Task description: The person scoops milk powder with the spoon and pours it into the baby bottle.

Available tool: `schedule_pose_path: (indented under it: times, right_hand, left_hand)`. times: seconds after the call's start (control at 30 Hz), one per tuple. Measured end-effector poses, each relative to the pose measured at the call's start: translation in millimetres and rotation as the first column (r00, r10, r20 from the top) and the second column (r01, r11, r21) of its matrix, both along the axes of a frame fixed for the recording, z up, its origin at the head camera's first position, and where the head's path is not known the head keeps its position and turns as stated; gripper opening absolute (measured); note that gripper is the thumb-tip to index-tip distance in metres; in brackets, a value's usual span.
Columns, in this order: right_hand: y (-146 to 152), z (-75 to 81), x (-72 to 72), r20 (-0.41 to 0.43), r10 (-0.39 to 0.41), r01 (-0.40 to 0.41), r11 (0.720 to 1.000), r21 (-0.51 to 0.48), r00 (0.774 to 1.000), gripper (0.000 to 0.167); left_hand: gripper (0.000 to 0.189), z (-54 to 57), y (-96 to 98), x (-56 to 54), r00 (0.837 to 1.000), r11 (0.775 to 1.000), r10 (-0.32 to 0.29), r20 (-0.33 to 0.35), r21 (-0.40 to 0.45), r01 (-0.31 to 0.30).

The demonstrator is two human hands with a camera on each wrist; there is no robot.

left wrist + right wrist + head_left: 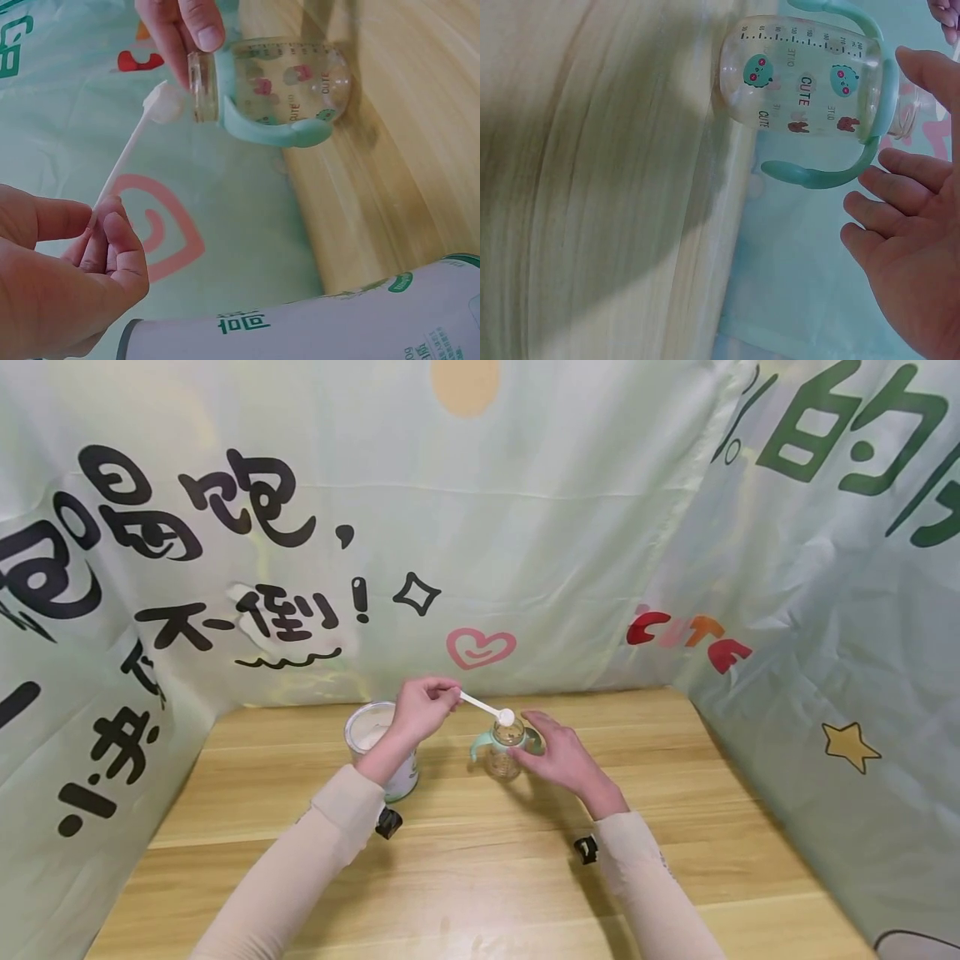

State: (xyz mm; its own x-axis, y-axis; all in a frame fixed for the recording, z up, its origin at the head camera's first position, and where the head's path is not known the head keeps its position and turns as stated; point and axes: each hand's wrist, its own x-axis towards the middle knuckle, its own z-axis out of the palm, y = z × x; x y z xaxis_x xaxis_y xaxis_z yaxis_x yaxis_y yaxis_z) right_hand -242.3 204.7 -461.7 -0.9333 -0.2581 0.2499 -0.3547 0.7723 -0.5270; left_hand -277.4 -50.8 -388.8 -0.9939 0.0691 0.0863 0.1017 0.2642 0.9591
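My left hand (424,710) pinches the thin handle of a white measuring scoop (120,165) between thumb and fingers. In the head view the scoop's bowl, with white content, is close to the mouth of a clear baby bottle (504,762). This bottle has a mint-green collar with two curved handles (832,178) and printed pictures, and stands upright on the table. My right hand (564,758) holds it loosely at the neck, thumb on one side and fingers on the other. An uncapped white can (402,781) stands left of the bottle, partly hidden by my left forearm.
The wooden table (480,877) ends at a pale green printed cloth (570,568) that hangs behind it and along both sides. Small black devices sit at both wrists.
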Motion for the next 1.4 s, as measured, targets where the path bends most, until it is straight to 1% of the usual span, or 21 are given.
schedule_pose_path:
  times: [0.13, 0.3, 0.5, 0.77, 0.9, 1.13, 1.4]
  right_hand:
    - [-0.6, -0.6, -0.6, 0.008, -0.002, 0.002, 1.0, 0.0, 1.0, 0.075]
    - [-2.1, -0.4, -0.5, 0.039, -0.005, 0.005, 1.0, 0.001, 0.999, 0.076]
    - [-4.1, -1.2, -0.3, 0.038, -0.004, 0.003, 1.0, 0.006, 0.999, 0.073]
    - [-4.3, -1.9, -1.8, 0.038, 0.0, 0.0, 1.0, 0.0, 0.999, 0.073]
    - [-3.8, -1.8, -2.0, 0.037, -0.003, 0.002, 1.0, 0.007, 0.999, 0.073]
    - [-4.2, -1.1, -1.3, 0.053, -0.007, 0.007, 1.0, 0.004, 0.999, 0.073]
    - [-5.1, -1.6, -0.8, 0.041, 0.01, -0.009, 1.0, -0.01, 0.999, 0.07]
  left_hand:
    - [0.019, -3.0, 0.7, 0.1, 1.0, 1.0, -0.009, -0.007, -0.029, 0.008]
    - [0.018, -5.2, 0.8, 0.8, 1.0, 0.999, -0.01, -0.015, -0.039, 0.009]
    - [0.02, -6.5, 1.4, 2.1, 0.999, 0.998, -0.015, -0.029, -0.06, 0.013]
    - [0.018, -8.6, 3.8, 2.7, 1.0, 0.998, -0.017, -0.002, -0.054, 0.017]
    - [0.019, -9.7, 4.3, 2.8, 0.999, 0.998, -0.028, -0.016, -0.054, 0.027]
    - [0.018, -10.3, 5.5, 4.5, 0.999, 0.996, -0.034, -0.034, -0.079, 0.031]
    - [0.018, -10.2, 7.2, 6.9, 0.997, 0.995, -0.052, -0.058, -0.092, 0.046]
